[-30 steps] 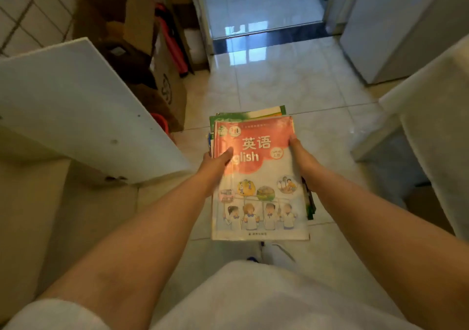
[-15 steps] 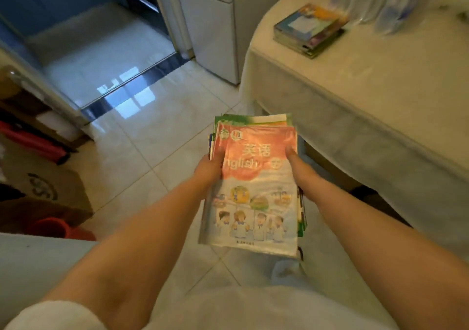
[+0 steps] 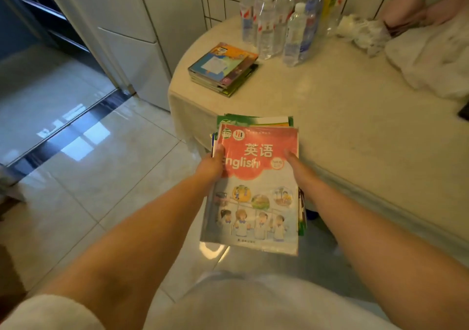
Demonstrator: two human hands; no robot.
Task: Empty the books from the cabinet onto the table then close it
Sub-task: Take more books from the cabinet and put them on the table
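Book stack [image 3: 256,192] lengthwise away, between hands [image 3: 212,163]

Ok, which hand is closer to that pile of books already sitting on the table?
Left. The left hand grips the carried stack's left edge, more directly below the pile of books. The right hand grips the stack's right edge, farther across.

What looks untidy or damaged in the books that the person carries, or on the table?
The carried stack, gripped by the left hand and right hand, is uneven: green books stick out beyond the worn English book on top. The stack on the table is also slightly fanned. Nothing is spilled.
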